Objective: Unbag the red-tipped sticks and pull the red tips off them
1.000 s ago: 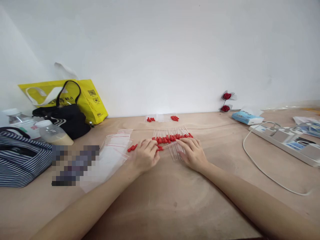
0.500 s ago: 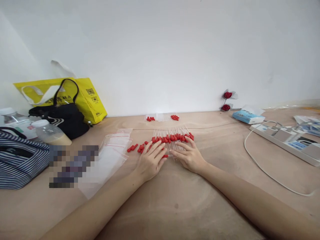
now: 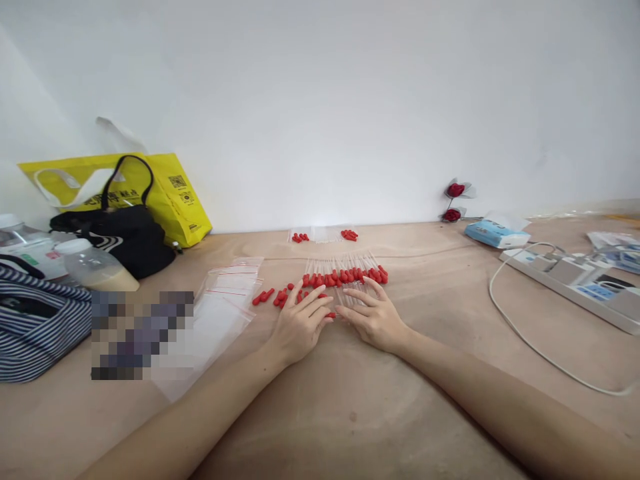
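Observation:
A row of thin clear tubes with red caps point(image 3: 345, 275) lies on the wooden table point(image 3: 350, 400) in front of me. My left hand point(image 3: 300, 323) rests flat with fingers spread on the near left end of the row. My right hand point(image 3: 373, 317) lies flat beside it, fingers stretched over the tubes' clear ends. A few loose red caps point(image 3: 273, 296) lie just left of my left hand. Clear zip bags with red strips point(image 3: 225, 300) are spread further left.
At the left stand a striped bag point(image 3: 35, 320), a bottle point(image 3: 95, 267), a black bag point(image 3: 125, 237) and a yellow bag point(image 3: 170, 190). More red caps point(image 3: 325, 235) lie by the wall. A power strip point(image 3: 575, 283) with cable, a blue packet point(image 3: 495, 233) and red flowers point(image 3: 453, 200) are at the right.
Both hands have drawn slightly toward me and flattened; my left hand's fingers have opened out from a curled pose. More loose caps now show left of it.

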A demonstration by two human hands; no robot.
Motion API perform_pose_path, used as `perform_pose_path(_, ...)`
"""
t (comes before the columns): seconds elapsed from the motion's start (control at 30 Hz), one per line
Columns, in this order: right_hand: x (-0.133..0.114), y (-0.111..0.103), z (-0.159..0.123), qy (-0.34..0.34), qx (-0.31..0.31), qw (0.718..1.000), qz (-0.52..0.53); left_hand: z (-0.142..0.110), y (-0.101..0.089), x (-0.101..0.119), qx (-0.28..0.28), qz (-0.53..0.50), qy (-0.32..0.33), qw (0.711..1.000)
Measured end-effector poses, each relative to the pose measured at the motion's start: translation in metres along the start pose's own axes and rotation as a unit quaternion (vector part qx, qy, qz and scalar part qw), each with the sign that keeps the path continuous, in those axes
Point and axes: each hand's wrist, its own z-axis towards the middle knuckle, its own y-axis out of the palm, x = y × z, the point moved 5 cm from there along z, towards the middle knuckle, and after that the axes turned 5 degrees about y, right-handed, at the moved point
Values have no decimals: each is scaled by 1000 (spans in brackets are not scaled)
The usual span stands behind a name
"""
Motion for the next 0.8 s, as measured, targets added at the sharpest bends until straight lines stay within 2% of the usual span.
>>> perform_pose_path(0.37,-1,-2,-3,-6,-18,1000,16,2,-7,2,-52,-7,9,999)
perform_pose_path(0.63,-1,-4,-3,0,-9,1000,23,0,-6,3,-45,-2,9,999)
perform_pose_path(0.73,7,-10,-6,31,-1,999,19,-5,-10,-9,-39,6,-21,999)
perform_pose_path(0.8,17,-14,-9,76,10,997,6,-9,-17,-25,-17,7,-80,997)
